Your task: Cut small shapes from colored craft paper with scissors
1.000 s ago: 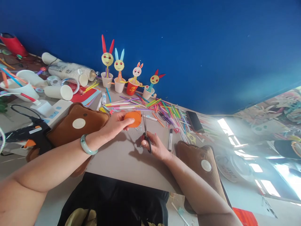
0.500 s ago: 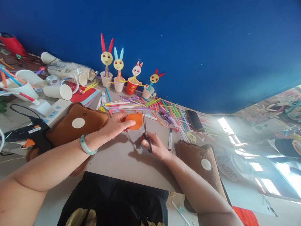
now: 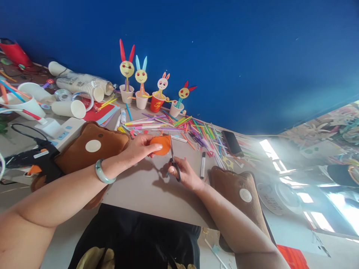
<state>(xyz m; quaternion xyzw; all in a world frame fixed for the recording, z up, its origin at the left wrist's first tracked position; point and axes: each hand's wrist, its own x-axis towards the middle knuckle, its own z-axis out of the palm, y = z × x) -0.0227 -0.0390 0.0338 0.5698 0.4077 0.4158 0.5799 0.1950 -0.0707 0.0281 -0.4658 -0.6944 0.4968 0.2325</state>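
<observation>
- Head view, change: the right rim of the orange disc [image 3: 163,146] now meets or overlaps the scissors [image 3: 172,153]; 1.0 s earlier, a narrow gap showed. The rim is positioned at the blades; an actual cut cannot be confirmed.
- Left hand [image 3: 140,146]: fingers closed in a pinch, thumb above the disc.
- Right hand [image 3: 187,175]: fingers curled around the scissor handles at the disc's 4 o'clock; blades point towards 12 o'clock, nearly together.
- Disc location: raised over the tabletop [image 3: 134,194], between the hands.
- Upper limit: drinking straws [image 3: 146,127] from 11 to 3 o'clock of the disc; 4 rabbit-figure cups lie beyond.
- Side limits: brown plush cushion [image 3: 75,149] at 9 o'clock; marker pen [image 3: 202,165] at 4 o'clock, near the right hand.
- Lower room: tabletop surface extends at 6 o'clock to its near edge.
</observation>
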